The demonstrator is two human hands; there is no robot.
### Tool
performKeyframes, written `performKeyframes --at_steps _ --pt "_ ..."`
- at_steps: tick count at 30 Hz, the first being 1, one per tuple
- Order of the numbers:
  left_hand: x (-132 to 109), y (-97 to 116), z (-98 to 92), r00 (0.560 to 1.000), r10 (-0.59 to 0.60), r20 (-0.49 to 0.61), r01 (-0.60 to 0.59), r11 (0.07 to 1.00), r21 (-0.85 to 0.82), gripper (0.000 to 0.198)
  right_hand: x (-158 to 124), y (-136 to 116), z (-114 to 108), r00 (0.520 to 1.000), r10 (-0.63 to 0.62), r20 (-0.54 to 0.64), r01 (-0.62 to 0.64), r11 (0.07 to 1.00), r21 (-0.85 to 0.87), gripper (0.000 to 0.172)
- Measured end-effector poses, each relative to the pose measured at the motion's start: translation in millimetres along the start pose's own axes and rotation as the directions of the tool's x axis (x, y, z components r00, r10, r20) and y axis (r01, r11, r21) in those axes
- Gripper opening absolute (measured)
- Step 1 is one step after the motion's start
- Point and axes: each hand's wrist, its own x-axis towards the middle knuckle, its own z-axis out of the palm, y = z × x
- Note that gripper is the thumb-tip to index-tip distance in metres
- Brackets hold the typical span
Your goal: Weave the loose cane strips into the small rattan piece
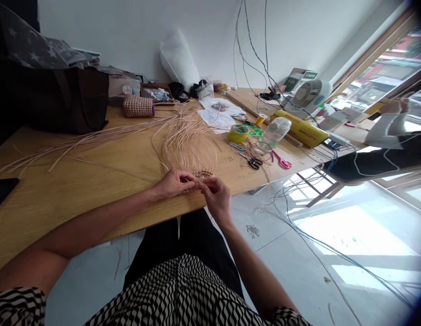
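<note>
At the table's front edge, my left hand [176,184] and my right hand [217,194] meet with fingertips pinched on a small piece of weaving [204,174] made of pale pinkish-tan strips. My fingers cover much of it. From its far side, many long loose strips [186,140] fan out over the tabletop, and a bundle trails off to the left. Farther back lies a finished-looking woven pouch [137,106] in a similar colour with a purple edge.
Black-handled scissors [254,162], pink scissors [282,160], yellow tape [238,134] and a clear jar [276,131] are on the right. A dark bag [61,97] stands at the left. Beyond a fan [307,97], another person's arms [389,120] show. Cables cross the floor.
</note>
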Motion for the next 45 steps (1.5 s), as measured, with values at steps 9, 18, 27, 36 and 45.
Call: performKeyframes --at_steps 9,18,27,36,45 --pt "-2 1 0.3 1.0 0.012 0.021 -0.012 1.0 -0.013 0.027 5 -13 2 0.996 -0.049 -0.071 0.035 0.98 -0.197 0.029" --pt "-2 1 1.0 1.0 0.028 -0.011 -0.028 0.999 -0.026 0.026 12 -21 0 0.994 -0.097 -0.047 0.078 0.945 -0.317 0.022" --pt "-5 4 3.1 0.999 0.043 0.021 -0.042 0.997 -0.064 0.03 11 -20 6 0.988 -0.148 -0.043 0.131 0.951 -0.279 0.017" --pt "-5 1 2.3 0.997 0.074 0.032 -0.072 0.995 -0.071 0.027 36 -37 -3 0.949 -0.148 0.277 0.227 0.933 -0.278 0.01" --pt "-2 -2 3.9 1.0 -0.013 -0.028 0.014 1.0 0.017 0.021 94 -102 -10 0.795 0.271 0.542 -0.325 0.946 0.004 0.006"
